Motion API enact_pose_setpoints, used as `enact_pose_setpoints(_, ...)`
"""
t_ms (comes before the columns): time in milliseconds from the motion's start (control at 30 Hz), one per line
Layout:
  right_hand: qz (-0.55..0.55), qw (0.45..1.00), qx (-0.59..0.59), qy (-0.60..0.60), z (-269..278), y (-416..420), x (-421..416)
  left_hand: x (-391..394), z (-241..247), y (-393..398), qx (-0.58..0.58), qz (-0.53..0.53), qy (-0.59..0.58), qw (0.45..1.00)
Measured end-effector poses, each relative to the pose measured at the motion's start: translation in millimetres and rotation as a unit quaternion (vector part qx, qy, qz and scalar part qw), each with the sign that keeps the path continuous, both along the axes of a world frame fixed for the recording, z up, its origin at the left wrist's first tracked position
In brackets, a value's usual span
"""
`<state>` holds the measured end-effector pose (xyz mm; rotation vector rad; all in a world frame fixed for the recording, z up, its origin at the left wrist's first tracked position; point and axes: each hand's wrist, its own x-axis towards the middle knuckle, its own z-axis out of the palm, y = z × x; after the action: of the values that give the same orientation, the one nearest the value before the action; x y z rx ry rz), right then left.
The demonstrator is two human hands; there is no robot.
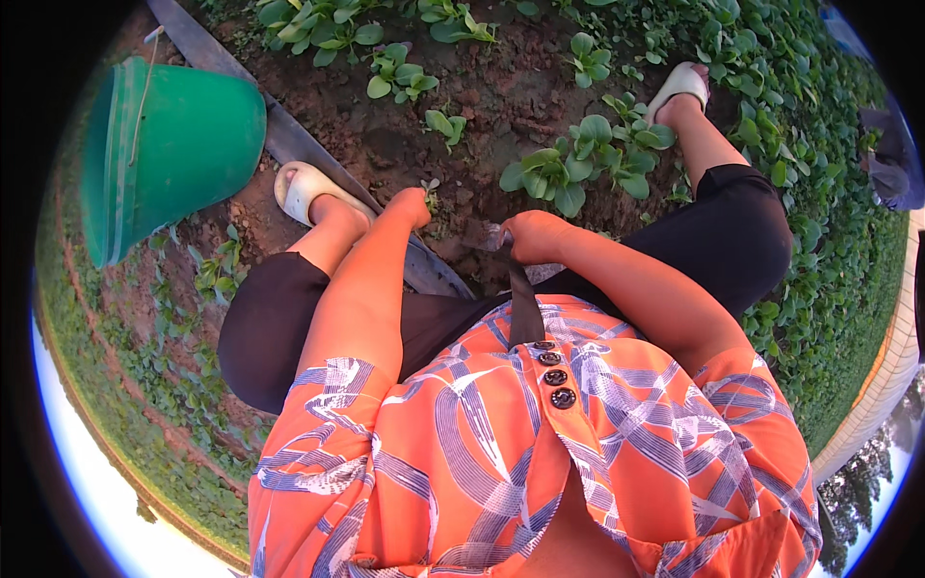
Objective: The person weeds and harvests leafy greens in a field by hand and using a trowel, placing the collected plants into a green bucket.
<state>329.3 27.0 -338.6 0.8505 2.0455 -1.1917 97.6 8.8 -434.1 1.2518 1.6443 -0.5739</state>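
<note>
My left hand [412,207] is closed on a small weed [431,191] just above the bare soil. To the right, my right hand [533,237] grips a small tool [488,236] with a worn flat metal blade; its handle is hidden in the fingers. The blade lies low over the soil between my knees. A dark strap hangs from my shirt beside the right hand. Leafy green plants [553,173] grow beyond the right hand, and a small seedling [446,126] stands beyond the left.
A green plastic bucket [195,134] is at the left, past a long dark strip [311,134] along the bed. My sandalled feet rest on either side among the plants. Dense greens [802,130] cover the right side. Part of another person [892,159] shows at the far right edge.
</note>
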Motion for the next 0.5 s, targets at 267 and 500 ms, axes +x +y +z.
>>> enact_pose_setpoints(267, -0.113, 0.994, 0.004, 0.011, 100, 22, 24, 54, -9, -52, 0.107, -0.177, -0.002, 0.978)
enact_pose_setpoints(500, -0.074, 0.989, 0.104, 0.08, 161, 84, 48, 52, -12, -29, 0.035, -0.242, -0.05, 0.968)
